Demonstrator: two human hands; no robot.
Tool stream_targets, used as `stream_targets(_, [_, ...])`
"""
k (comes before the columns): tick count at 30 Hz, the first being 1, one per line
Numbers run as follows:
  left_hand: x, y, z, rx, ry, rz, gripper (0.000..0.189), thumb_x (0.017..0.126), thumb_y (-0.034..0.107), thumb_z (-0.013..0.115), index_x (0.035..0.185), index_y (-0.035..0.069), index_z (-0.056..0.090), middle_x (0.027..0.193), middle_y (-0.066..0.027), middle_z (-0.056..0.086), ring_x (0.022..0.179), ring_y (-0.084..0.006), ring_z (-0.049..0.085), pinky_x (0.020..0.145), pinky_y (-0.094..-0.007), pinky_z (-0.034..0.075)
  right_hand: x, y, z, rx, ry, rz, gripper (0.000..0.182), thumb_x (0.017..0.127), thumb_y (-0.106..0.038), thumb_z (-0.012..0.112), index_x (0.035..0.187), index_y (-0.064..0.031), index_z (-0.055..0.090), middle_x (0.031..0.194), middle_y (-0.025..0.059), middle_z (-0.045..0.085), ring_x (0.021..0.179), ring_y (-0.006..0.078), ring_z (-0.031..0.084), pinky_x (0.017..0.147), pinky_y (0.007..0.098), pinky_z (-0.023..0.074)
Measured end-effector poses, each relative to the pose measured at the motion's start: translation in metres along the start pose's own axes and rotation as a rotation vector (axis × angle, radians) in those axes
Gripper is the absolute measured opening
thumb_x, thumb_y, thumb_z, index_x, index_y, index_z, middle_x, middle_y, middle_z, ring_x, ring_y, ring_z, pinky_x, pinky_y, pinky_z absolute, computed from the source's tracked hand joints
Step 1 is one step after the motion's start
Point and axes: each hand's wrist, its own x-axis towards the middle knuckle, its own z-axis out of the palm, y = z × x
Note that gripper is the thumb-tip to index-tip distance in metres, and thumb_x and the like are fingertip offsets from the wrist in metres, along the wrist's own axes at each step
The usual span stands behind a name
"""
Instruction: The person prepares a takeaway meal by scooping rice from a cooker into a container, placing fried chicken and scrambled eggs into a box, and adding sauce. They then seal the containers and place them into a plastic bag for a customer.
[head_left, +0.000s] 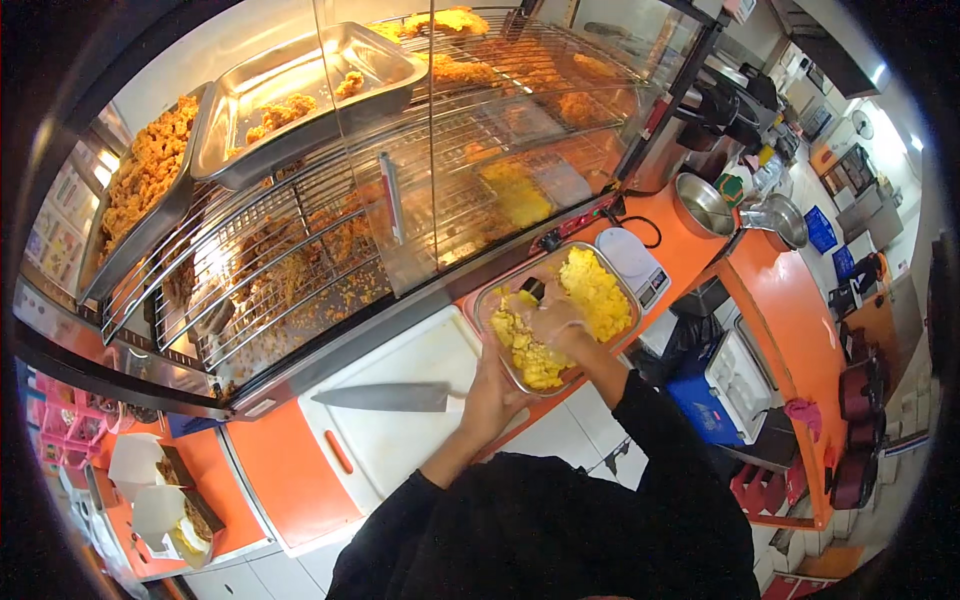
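Note:
A metal tray (634, 281) with lumps of yellow food like scrambled egg (592, 292) stands before me, beside the display case. My left hand (487, 401) holds the tray's near left side, thumb along the rim. Inside the tray, among the yellow food, is my right hand (555, 319), blurred and seemingly in a clear glove. A small dark object (532, 289) shows by its fingers; I cannot tell whether they grip it. Left of the tray, a large knife (386, 397) lies on a white cutting board (375, 457), its handle partly behind my left wrist.
The heated glass display case (427, 281) holds fried food on racks and in metal pans (259, 161). Right of the tray sits a digital scale (634, 266), then a metal bowl (705, 206). Two open food boxes (161, 521) stand at left. A blue cooler (709, 397) is at lower right.

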Motion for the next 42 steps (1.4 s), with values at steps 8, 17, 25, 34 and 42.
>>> stream_targets(8, [-0.002,-0.001,-0.004,-0.079,-0.005,-0.011,0.130,0.069,0.019,0.088,0.150,-0.007,-0.009,0.152,-0.0339,0.024,0.140,-0.0454,0.033,0.114,-0.0419,0.033,-0.027,-0.009,0.021,-0.111,-0.274,-0.098,0.075,0.089,-0.052,0.063,0.143,-0.0082,0.034,0.118,0.0289,0.061,0.106,0.0434,0.062,0.087,0.0469,0.0506])
stream_targets(17, [-0.002,0.013,-0.010,0.035,0.004,-0.017,0.128,0.069,0.025,0.088,0.150,-0.008,-0.006,0.151,-0.0365,0.024,0.140,-0.0468,0.032,0.114,-0.0430,0.033,0.008,0.046,-0.017,-0.127,-0.290,-0.009,0.079,0.091,-0.046,0.064,0.145,-0.0006,0.029,0.121,0.0279,0.061,0.100,0.0338,0.068,0.082,0.0425,0.0540])
stream_targets(25, [-0.002,0.013,-0.005,0.048,0.005,-0.024,0.128,0.068,0.029,0.087,0.151,-0.007,-0.003,0.153,-0.0341,0.024,0.140,-0.0468,0.030,0.115,-0.0430,0.032,-0.054,-0.012,-0.009,-0.403,-0.388,0.014,0.064,0.091,-0.050,0.061,0.137,-0.0074,0.045,0.121,0.0254,0.060,0.112,0.0395,0.061,0.093,0.0460,0.0483])
stream_targets(34, [0.003,0.013,-0.017,0.061,0.023,0.046,0.115,0.072,0.029,0.087,0.151,-0.004,0.010,0.153,-0.0317,0.026,0.141,-0.0449,0.030,0.116,-0.0445,0.031,-0.032,0.014,-0.019,0.628,-0.588,0.450,0.046,0.092,-0.058,0.059,0.105,-0.0139,0.057,0.076,0.0056,0.062,0.064,0.0189,0.061,0.054,0.0350,0.0469])
stream_targets(42, [-0.078,0.047,-0.134,0.256,0.375,0.173,0.049,0.081,0.006,0.076,0.126,0.002,0.057,0.133,-0.0184,0.057,0.119,-0.0319,0.058,0.099,-0.0387,0.047,-0.038,-0.024,-0.052,0.655,-0.601,0.532,0.049,0.092,-0.066,0.053,0.074,-0.0215,0.043,0.049,-0.0085,0.030,0.037,0.0061,0.026,0.034,0.0260,0.0204])
